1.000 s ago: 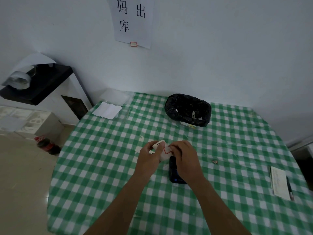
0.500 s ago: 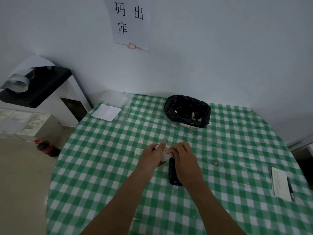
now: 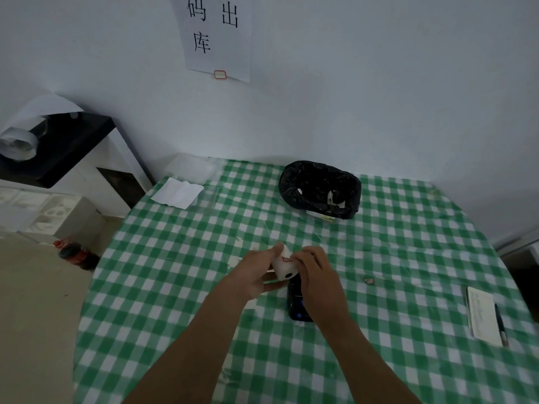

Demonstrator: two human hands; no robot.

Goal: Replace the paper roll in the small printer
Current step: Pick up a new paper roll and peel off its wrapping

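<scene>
A small white paper roll (image 3: 284, 265) with a red mark on its wrap is held above the green checked table (image 3: 175, 258). My left hand (image 3: 256, 272) grips the roll from the left, thumb on top. The fingertips of my right hand (image 3: 316, 275) pinch at the red mark on the roll's outer layer. Below my right hand a small black printer (image 3: 296, 304) lies flat on the cloth, partly hidden by that hand. The roll's dark core faces me.
A bin lined with a black bag (image 3: 319, 193) stands at the back of the table. A white folded paper (image 3: 178, 192) lies at the back left. A notepad (image 3: 482, 316) with a pen (image 3: 501, 322) lies at the right edge. A small scrap (image 3: 369, 280) rests right of my hands.
The roll has turned in my left hand so its core end now faces me. My right fingertips stay at the red mark. Both hands have held nearly the same place.
</scene>
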